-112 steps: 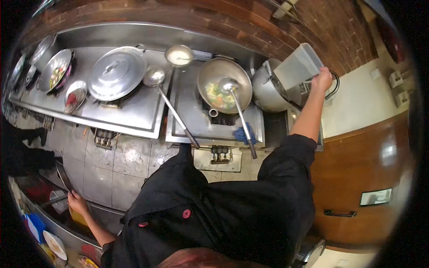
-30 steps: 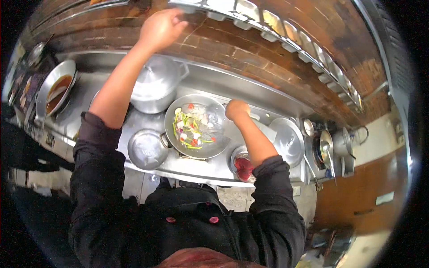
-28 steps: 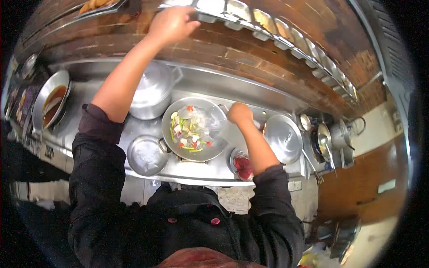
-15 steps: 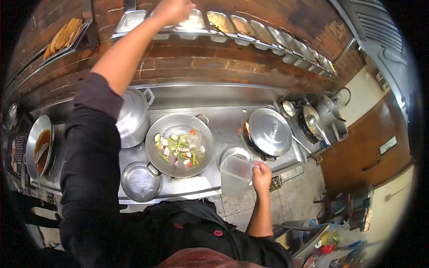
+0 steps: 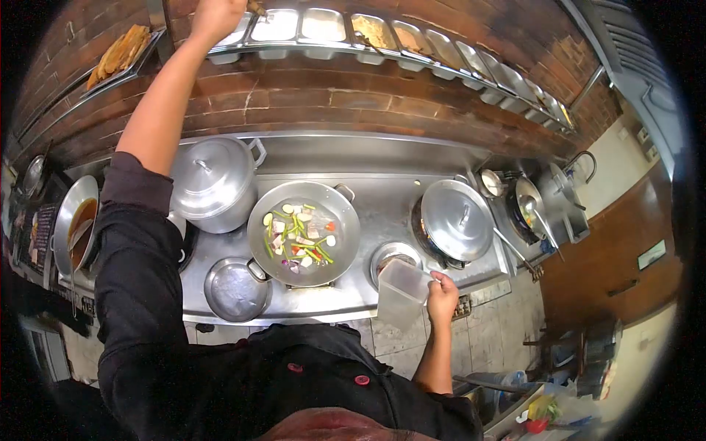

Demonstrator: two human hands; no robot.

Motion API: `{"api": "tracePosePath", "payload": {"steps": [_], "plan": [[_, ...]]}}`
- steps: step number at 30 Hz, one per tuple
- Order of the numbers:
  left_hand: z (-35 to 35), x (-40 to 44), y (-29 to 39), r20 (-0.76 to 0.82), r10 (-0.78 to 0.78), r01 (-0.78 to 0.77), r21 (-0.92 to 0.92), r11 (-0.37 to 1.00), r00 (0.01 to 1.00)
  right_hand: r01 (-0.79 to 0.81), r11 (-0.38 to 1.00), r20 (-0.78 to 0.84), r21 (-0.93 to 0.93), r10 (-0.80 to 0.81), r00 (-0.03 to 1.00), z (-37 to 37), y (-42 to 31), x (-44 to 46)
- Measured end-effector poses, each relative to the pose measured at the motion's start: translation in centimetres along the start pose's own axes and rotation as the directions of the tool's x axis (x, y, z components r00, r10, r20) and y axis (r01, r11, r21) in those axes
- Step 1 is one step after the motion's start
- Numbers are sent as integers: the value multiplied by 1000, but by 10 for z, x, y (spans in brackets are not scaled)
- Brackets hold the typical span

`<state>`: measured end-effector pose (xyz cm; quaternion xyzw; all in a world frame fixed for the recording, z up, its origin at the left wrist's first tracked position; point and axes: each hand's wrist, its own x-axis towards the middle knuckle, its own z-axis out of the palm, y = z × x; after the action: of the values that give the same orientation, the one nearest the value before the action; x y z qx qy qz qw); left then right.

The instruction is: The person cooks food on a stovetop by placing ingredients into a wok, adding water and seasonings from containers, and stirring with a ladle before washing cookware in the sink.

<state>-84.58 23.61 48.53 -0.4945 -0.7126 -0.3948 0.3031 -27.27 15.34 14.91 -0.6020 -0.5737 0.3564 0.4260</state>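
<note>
Head view, feed watched from my remote post. Right hand: grip wrapped round the side of a plastic pitcher, fingers folded over. I see it as translucent and frosted, flat-faced, corners softly rounded, pale enough that the darker shapes behind show faintly through. It sits in the air at the near edge of the steel surface, overlapping a metal bowl in my line of sight; whether the two touch, I cannot tell.

Left hand: raised far left, cut by the top of my view, beside a row of metal trays. A brownish handle shows just beside the fingers; whether the grip has it, I cannot tell.

Left of the pitcher, mid-surface: wide pan, grey metal, a loop handle far right and another near left. Contents: green stalks, pale round slices, whitish chunks, red bits, a purple piece. Lidded pot far left of it; smaller round pan near left; a domed lid to the right.
</note>
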Motion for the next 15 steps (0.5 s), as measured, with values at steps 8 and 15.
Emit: {"api": "tracePosePath", "payload": {"steps": [8, 15], "plan": [[34, 1, -43, -87, 186, -170, 164, 972, 979, -105, 986, 97, 132, 92, 991, 1, 17, 2], [46, -3, -41, 228, -576, 523, -743, 418, 785, -57, 998, 2, 34, 57, 998, -23, 48, -4]]}}
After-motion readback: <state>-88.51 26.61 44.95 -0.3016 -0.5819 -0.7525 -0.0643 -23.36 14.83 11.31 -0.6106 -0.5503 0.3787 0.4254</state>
